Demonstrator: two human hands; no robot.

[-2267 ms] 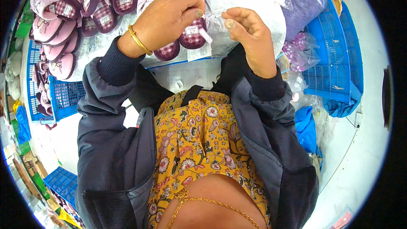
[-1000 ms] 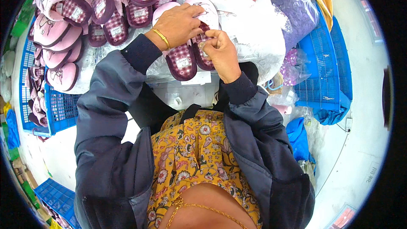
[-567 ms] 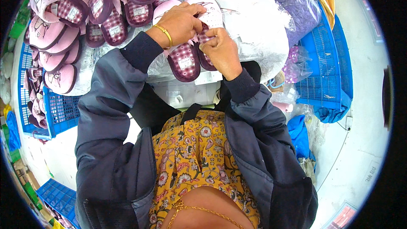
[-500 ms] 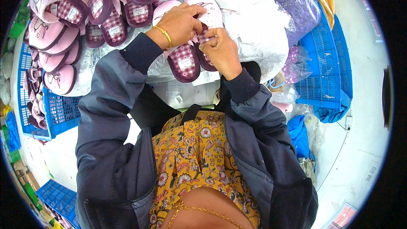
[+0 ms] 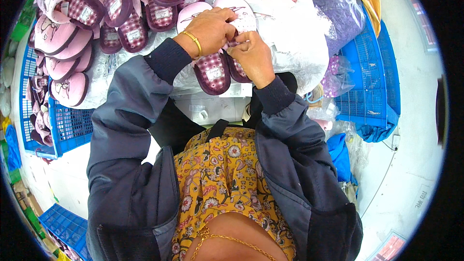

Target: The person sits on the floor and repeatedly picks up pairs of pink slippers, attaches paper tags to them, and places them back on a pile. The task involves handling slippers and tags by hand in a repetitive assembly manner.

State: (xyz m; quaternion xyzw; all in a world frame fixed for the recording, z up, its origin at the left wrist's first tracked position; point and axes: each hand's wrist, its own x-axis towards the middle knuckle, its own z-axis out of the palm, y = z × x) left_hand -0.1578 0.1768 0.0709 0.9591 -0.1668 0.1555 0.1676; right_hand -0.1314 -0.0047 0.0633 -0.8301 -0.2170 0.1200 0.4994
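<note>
In front of me a pair of pink slippers lies on the table, toes pointing away, with burgundy checked insoles and dark rims. My left hand [image 5: 208, 31], with a gold bangle at the wrist, reaches across the left slipper [image 5: 212, 73]. Its bent fingers grip the upper of the right slipper [image 5: 244, 14] at the opening. Close beside it, my right hand [image 5: 252, 58] is closed in a pinch over the right slipper's insole. Whatever lies between those fingertips is hidden. Both uppers carry a dark line drawing, partly covered by my left hand.
Many similar slippers [image 5: 130, 31] crowd the table's far left, some stacked. Clear plastic and white paper sheets [image 5: 299, 24] cover the right side. Blue crates stand left [image 5: 72, 125] and right [image 5: 360, 87], the right one near a bag of purple material [image 5: 340, 14].
The view has shifted slightly, and the table's things sit a little lower in it. Both hands stay at the same slipper, their fingers only slightly moved.
</note>
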